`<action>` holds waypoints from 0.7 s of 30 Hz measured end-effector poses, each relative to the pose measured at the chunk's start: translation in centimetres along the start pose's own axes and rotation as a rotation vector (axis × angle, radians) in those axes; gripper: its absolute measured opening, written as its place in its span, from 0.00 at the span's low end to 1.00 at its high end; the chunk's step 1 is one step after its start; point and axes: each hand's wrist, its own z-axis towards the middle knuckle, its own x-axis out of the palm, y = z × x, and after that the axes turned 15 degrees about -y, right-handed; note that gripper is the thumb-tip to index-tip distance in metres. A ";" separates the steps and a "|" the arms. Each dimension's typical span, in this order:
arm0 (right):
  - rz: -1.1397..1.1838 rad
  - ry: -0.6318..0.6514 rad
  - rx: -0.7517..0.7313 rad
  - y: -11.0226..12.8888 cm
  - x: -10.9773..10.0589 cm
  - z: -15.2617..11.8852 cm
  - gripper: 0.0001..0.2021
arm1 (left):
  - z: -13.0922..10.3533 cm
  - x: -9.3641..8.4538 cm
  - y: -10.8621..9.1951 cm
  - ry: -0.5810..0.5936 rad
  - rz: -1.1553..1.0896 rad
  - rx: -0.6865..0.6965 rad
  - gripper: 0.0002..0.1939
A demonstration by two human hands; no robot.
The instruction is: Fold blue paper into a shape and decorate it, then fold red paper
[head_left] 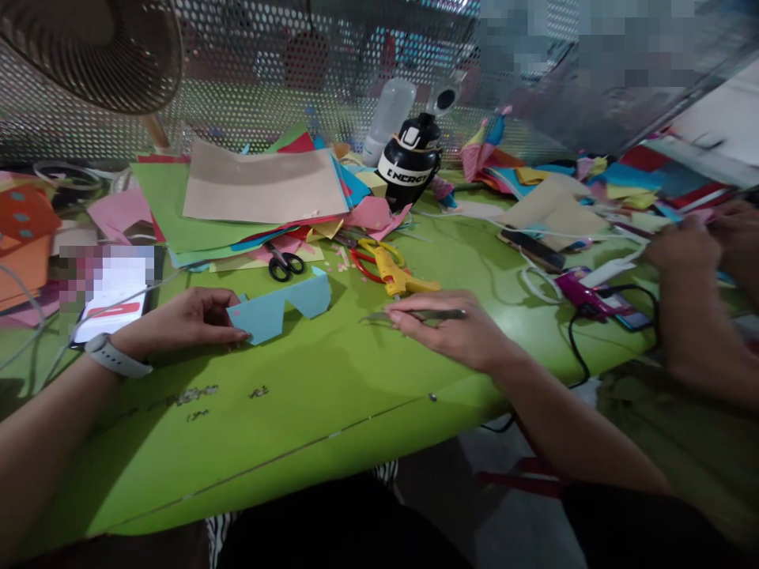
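My left hand (pixel 198 320), with a white watch at the wrist, pinches the left end of a light blue paper cutout (pixel 266 314) shaped like glasses. A small pink spot shows near that end of the paper. To the right, my right hand (pixel 454 328) grips metal tweezers (pixel 436 314), whose tips point left toward the paper without touching it. Just behind my right hand lies a yellow glue gun (pixel 397 273). Black-handled scissors (pixel 286 264) rest behind the blue paper.
Stacked coloured sheets (pixel 261 186) lie at the back of the green table (pixel 332 403). Behind them stand a black bottle (pixel 409 162) and a fan (pixel 95 47). A phone (pixel 122 284) is at the left. At the right are a purple device (pixel 584 294), cables and another person's hands (pixel 685 245).
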 end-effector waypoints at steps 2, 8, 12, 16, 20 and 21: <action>-0.063 -0.115 -0.101 -1.1 0.2 -0.4 0.08 | 0.1 -0.1 0.2 0.017 -0.004 -0.012 0.15; -0.464 -0.132 -0.533 -3.5 2.2 -1.3 0.12 | 0.2 0.0 0.7 0.007 -0.008 -0.004 0.15; -0.579 -0.126 -0.658 -3.5 2.5 -1.3 0.11 | 0.2 0.0 0.4 -0.001 0.004 -0.018 0.14; -0.522 -0.111 -0.595 -3.7 2.6 -1.2 0.11 | 0.2 0.0 0.3 0.002 0.000 -0.027 0.15; -0.376 -0.038 -0.348 -4.0 2.8 -1.4 0.11 | 0.2 0.0 0.5 0.010 -0.002 -0.038 0.15; -0.353 -0.028 -0.300 -4.0 2.8 -1.4 0.11 | 0.2 0.0 0.5 0.013 -0.007 -0.037 0.15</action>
